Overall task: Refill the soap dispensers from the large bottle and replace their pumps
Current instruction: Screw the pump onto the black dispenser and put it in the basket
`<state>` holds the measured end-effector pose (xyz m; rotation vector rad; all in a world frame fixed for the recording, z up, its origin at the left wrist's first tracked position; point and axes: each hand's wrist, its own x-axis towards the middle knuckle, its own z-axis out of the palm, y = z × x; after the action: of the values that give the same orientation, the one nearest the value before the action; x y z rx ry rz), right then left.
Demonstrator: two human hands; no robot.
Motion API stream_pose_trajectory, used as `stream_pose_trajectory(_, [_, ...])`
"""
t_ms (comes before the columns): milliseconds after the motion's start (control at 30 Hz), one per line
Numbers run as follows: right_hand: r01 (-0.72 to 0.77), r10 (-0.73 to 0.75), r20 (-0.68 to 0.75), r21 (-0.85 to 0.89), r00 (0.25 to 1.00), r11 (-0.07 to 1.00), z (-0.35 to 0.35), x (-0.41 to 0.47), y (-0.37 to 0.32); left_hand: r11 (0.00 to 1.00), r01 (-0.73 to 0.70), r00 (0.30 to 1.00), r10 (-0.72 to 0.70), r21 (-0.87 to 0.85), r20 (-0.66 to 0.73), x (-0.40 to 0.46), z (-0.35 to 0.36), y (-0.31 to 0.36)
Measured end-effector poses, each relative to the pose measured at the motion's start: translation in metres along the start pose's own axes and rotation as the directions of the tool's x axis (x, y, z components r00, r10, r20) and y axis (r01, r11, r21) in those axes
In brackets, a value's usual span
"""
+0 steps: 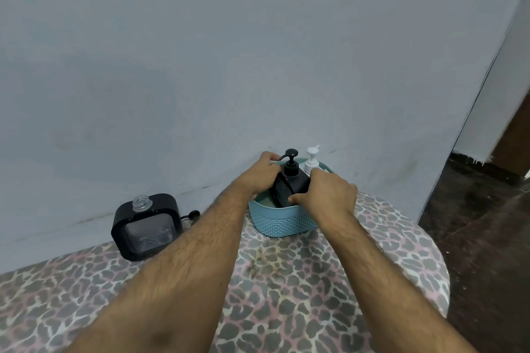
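- Left hand (262, 173) and right hand (327, 190) both curl fingers round black dispenser (289, 185), pump on (tilted), inside blue basket (282, 222) on leopard-print cloth (286, 281).
- White pump bottle (311, 160) behind it in basket.
- Square dispenser (146, 228) stands well left, neck uncapped; black pump (191, 215) just beside it.

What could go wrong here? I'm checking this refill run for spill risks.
1. Both hands, left hand and right hand, grip the black dispenser tilted in the blue basket; it may knock the white pump bottle.
2. The square dispenser stands uncapped near the table edge.
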<state>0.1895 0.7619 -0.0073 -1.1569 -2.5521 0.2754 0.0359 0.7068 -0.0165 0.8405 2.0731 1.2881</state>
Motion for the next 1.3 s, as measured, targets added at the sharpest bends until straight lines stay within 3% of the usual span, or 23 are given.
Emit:
stream_pose_trajectory(367, [0.057, -0.057, -0.066, -0.001, 0.996, 0.998, 0.008, -0.001, -0.003, 0.997, -0.024, 1.0, 0.025, 0.071, -0.013, 0.001, 0.001, -0.004])
stream_pose_trajectory(567, [0.058, -0.06, -0.068, -0.035, 0.996, 0.998, 0.012, -0.001, -0.002, 0.966, -0.096, 0.97, 0.145, 0.239, -0.196, 0.002, 0.006, -0.007])
stream_pose_trajectory(767, [0.071, -0.075, -0.072, -0.056, 0.995, 0.996, 0.014, -0.001, -0.001, 0.89, -0.169, 0.861, 0.342, 0.423, -0.376, -0.017, 0.016, -0.006])
stream_pose_trajectory(933, [0.114, -0.12, -0.068, -0.084, 0.991, 0.99, 0.015, -0.001, 0.002, 0.792, -0.178, 0.866, 0.408, 0.584, -0.288, -0.033, 0.013, -0.007])
stream_pose_trajectory(1100, [0.196, -0.204, -0.067, -0.111, 0.977, 0.974, 0.012, -0.003, 0.01, 0.636, -0.216, 0.927, 0.372, 0.741, -0.049, -0.055, 0.003, -0.012])
stream_pose_trajectory(1300, [0.295, -0.301, -0.103, -0.067, 0.948, 0.953, 0.007, -0.021, 0.016, 0.515, -0.182, 0.935, 0.355, 0.837, -0.015, -0.107, -0.024, -0.026])
